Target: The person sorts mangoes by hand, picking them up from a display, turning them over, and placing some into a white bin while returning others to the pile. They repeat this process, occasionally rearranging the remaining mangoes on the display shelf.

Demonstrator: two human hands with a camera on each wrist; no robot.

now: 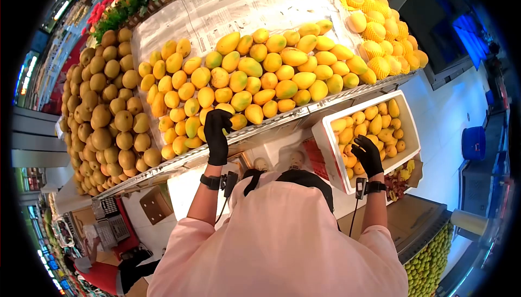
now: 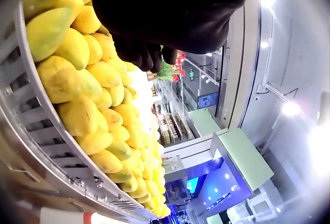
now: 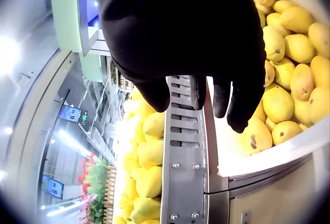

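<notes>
Both hands wear black gloves. My left hand [image 1: 218, 137] is at the front edge of the display, its fingers bent over the nearest mangoes [image 1: 254, 114]. In the left wrist view its fingers hang down in front of the piled yellow mangoes [image 2: 105, 74], with no fruit showing in them. My right hand [image 1: 368, 156] is over a white foam box [image 1: 329, 150] filled with smaller yellow mangoes [image 1: 374, 126]. From the right wrist, the right hand [image 3: 191, 38] shows its fingers apart and pointing down at the box's near side, holding nothing visible.
A slatted metal rail [image 1: 296, 113] fronts the display. Newspaper [image 1: 239, 4] lines the shelf behind the mangoes. Brown round fruit [image 1: 101, 115] is piled left, net-wrapped yellow fruit [image 1: 374, 31] at back right. A blue bin [image 1: 473, 143] stands right. Another person [image 1: 103, 272] is at lower left.
</notes>
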